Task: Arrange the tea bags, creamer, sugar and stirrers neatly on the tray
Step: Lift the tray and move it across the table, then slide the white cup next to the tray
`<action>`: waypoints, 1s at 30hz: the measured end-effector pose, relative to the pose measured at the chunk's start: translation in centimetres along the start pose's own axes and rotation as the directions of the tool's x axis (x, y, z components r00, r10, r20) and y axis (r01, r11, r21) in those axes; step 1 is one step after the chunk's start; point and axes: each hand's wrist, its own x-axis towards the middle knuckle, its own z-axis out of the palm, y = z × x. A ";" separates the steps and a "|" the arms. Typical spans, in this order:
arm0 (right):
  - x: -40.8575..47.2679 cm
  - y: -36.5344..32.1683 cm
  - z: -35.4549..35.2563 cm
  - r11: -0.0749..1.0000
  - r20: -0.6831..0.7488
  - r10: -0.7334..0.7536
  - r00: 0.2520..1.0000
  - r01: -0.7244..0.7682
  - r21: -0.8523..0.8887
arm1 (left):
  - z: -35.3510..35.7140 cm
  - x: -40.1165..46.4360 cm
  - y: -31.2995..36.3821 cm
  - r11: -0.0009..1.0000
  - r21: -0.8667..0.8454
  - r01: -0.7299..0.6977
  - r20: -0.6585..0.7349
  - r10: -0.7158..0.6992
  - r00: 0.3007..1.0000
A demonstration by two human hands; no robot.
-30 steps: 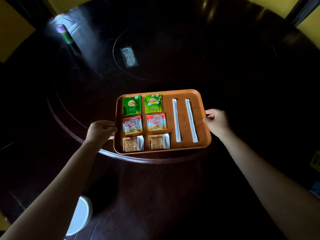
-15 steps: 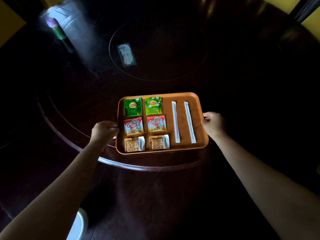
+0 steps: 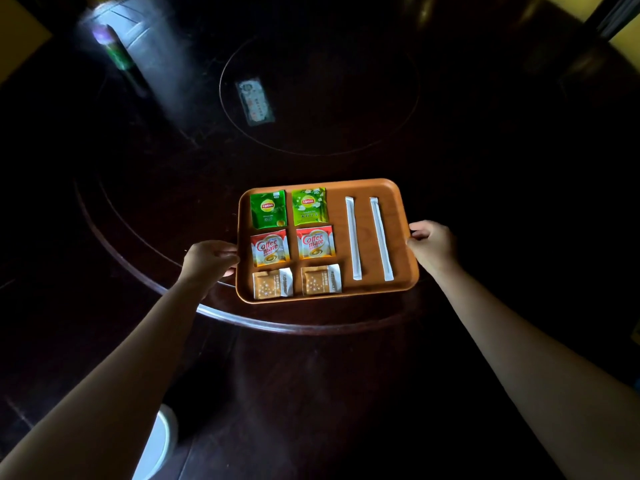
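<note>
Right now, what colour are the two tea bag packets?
Both tea bag packets are green, seen in the head view.

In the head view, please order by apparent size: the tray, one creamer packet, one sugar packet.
1. tray
2. creamer packet and sugar packet: they look about alike, so I leave them unranked.

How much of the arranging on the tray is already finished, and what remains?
Done: tea bags, creamers and sugars lie in paired rows, two stirrers parallel beside them. In hand: the left hand and right hand grip the tray by its sides at the table edge. Left: apparently only placing the tray.
</note>
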 end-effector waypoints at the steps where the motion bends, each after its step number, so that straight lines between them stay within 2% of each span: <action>1: -0.1 0.0 0.0 1.000 0.002 0.002 1.000 -0.002 0.000 | -0.1 -0.2 0.1 1.000 -0.001 0.007 -0.002 -0.007 1.000; 7: -1.3 -0.2 -0.1 0.995 -0.003 0.084 0.997 -0.083 0.049 | -0.7 -2.4 0.4 0.997 -0.057 0.058 0.018 -0.058 0.998; 10: -3.7 -0.6 -0.5 0.999 -0.039 0.010 0.999 -0.011 -0.030 | -1.4 -4.9 0.1 0.999 -0.012 0.045 -0.003 -0.045 0.999; 14: -8.6 -0.8 0.3 0.991 -0.053 -0.131 0.990 0.128 -0.048 | -2.9 -10.2 -0.7 0.980 0.175 -0.092 -0.084 0.108 0.991; 17: -13.0 -0.2 1.7 0.977 0.018 -0.214 0.977 0.214 0.021 | -3.8 -15.2 -2.7 0.954 0.248 -0.168 -0.211 0.222 0.952; 19: -16.2 -0.1 2.9 0.958 0.077 -0.285 0.956 0.285 0.004 | -3.9 -18.4 -4.9 0.928 0.323 -0.186 -0.293 0.285 0.913; 22: -20.4 0.3 4.8 0.863 0.163 -0.467 0.869 0.488 -0.131 | -4.1 -22.0 -8.4 0.880 0.436 -0.188 -0.358 0.361 0.861; 24: -22.4 0.9 6.1 0.779 0.243 -0.544 0.803 0.591 -0.210 | -4.5 -23.6 -10.8 0.846 0.504 -0.172 -0.357 0.386 0.851; 27: -24.1 2.1 7.9 0.634 0.361 -0.594 0.718 0.695 -0.339 | -5.4 -24.4 -14.2 0.809 0.583 -0.068 -0.352 0.328 0.877; 30: -24.9 3.1 9.1 0.491 0.502 -0.563 0.657 0.754 -0.436 | -6.5 -24.3 -16.5 0.795 0.605 0.040 -0.354 0.224 0.908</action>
